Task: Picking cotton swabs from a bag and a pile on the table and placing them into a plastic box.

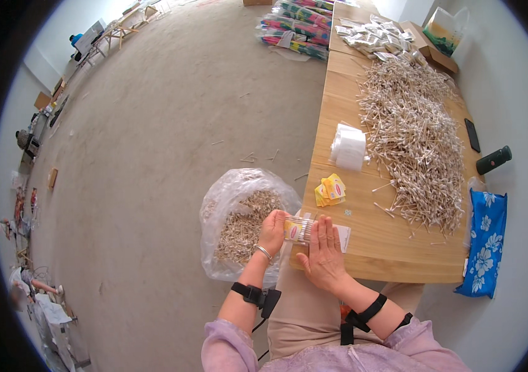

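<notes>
At the table's near left corner, my left hand [271, 230] is closed on one end of a clear packet of cotton swabs [299, 229] with a yellow card inside. My right hand [325, 255] lies flat over the packet's other end, fingers stretched out; a white flap shows beyond them. Just past the hands are several yellow cards [331, 190]. Farther back sits a stack of clear plastic bags [348, 149]. A large heap of loose cotton swabs [413, 136] covers the table's right side.
Left of the wooden table [394, 263], a clear plastic sack [210, 217] of swabs stands below its edge. Along the wall are a blue floral pack [487, 245], a dark flask [493, 160] and a phone [472, 135]. Filled packets [378, 37] lie at the far end.
</notes>
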Demonstrator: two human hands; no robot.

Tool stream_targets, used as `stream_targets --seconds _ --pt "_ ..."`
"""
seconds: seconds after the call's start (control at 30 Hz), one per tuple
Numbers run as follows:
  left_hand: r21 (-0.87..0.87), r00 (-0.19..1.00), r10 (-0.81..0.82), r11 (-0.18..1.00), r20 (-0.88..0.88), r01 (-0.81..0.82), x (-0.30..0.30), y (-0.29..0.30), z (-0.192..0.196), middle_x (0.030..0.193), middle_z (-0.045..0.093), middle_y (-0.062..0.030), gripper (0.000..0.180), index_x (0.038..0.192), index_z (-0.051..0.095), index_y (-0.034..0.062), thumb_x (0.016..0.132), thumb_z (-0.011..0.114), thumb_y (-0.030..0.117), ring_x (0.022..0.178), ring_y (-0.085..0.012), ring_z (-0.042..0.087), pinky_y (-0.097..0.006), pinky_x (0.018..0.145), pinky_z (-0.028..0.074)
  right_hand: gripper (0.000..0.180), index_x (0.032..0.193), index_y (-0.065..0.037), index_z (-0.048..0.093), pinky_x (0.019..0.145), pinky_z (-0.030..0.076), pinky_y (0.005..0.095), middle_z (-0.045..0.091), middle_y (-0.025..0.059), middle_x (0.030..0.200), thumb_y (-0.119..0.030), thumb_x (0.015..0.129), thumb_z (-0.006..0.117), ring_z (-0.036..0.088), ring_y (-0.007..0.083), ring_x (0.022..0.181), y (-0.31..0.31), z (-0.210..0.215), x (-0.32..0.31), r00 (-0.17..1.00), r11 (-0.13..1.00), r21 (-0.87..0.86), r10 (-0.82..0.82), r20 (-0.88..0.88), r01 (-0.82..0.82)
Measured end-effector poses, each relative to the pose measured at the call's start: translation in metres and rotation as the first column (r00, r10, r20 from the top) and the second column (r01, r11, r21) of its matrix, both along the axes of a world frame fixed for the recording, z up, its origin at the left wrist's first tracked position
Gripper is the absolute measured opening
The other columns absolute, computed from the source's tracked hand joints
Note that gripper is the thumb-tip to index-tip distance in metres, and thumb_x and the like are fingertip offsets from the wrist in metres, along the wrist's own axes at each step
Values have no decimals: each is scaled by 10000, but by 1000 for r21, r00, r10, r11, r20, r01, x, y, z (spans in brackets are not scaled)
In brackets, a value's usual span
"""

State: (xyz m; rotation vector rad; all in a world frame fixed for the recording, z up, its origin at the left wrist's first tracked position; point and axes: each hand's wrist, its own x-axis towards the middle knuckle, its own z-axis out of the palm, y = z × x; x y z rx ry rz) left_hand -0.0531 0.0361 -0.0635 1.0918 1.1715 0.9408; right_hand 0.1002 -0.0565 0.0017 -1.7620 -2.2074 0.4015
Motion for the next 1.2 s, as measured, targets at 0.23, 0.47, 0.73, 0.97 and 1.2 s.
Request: stream_targets --seconds 0.23,0.47,0.73,0.97,1.2 --pt "45 999 26 999 -36 -24 5 1 -3 780 603 -50 351 912 579 9 1010 422 307 729 -119 544 -280 688 459 910 1446 96 118 1162 40 467 61 287 1523 -496 879 512 18 384 1440 -5 3 0 993 997 -71 34 114 -26" --pt "127 987 50 991 -155 -30 4 0 5 789 620 -86 337 909 583 11 1006 423 291 727 -162 570 -307 683 465 916 1450 93 106 1163 34 461 50 276 1529 -486 876 523 14 378 1442 -4 11 -2 990 994 -93 67 124 -55" --pt "196 967 53 981 -250 -3 4 0 6 768 608 -70 343 923 584 15 1005 430 310 706 -146 559 -298 663 463 784 1460 70 56 1161 76 448 53 270 1532 -223 896 515 61 382 1435 1 4 1 868 978 6 -180 -463 206" --pt "97 980 39 995 -194 -20 4 0 10 757 604 -69 344 925 587 31 1004 428 326 683 -145 568 -293 627 460 680 1465 63 69 1151 102 337 97 211 1546 -233 963 419 102 295 1438 32 2 -20 436 946 -73 -214 -874 316" --pt "137 957 31 991 -289 9 8 -1 17 767 577 -38 369 912 562 20 1013 413 342 706 -115 524 -284 649 449 643 1440 59 111 1141 123 338 134 206 1524 -219 957 432 132 293 1421 43 6 -31 443 958 -76 -197 -875 277"
